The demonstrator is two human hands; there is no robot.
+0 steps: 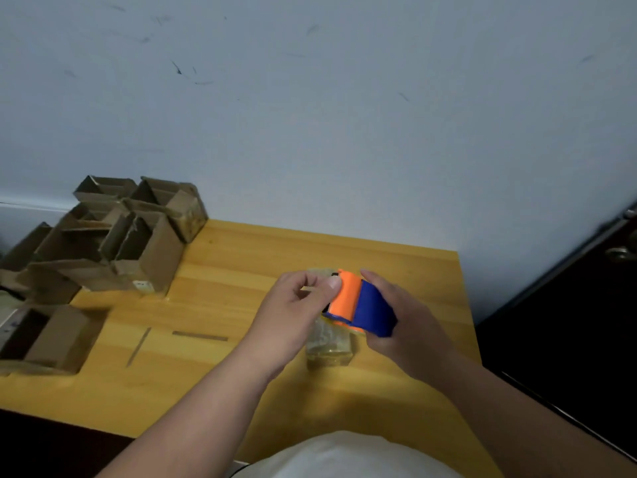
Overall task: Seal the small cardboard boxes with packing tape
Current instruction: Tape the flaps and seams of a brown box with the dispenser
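A: What are the hands doing?

B: The right hand (410, 326) is wrapping its fingers round an orange-and-blue tape dispenser (358, 307), holding it just above a small box (329, 343) that is sitting near the middle of the wooden table (241, 384). The left hand (293, 305) is pinching at the dispenser's orange front with thumb and curled fingers; I'm guessing it is feeling for the tape's free end, though the tape itself is too clear to make out.

A: Is that box getting sealed?

B: It is looking glossy, as if already wrapped in clear tape, but blur is making that hard to confirm. I cannot tell whether its top seam is closed.

A: And the others?

B: A cluster of open cardboard boxes (113, 236) is standing at the table's far left corner, flaps up, plainly untaped. Another open box (51, 336) is sitting at the left edge, nearer the person.

A: So how far along is this looking?

B: Early, I'd say. One box is in hand at most, and the whole pile is waiting. Two strips (200, 336) are lying on the table between the pile and the hands.
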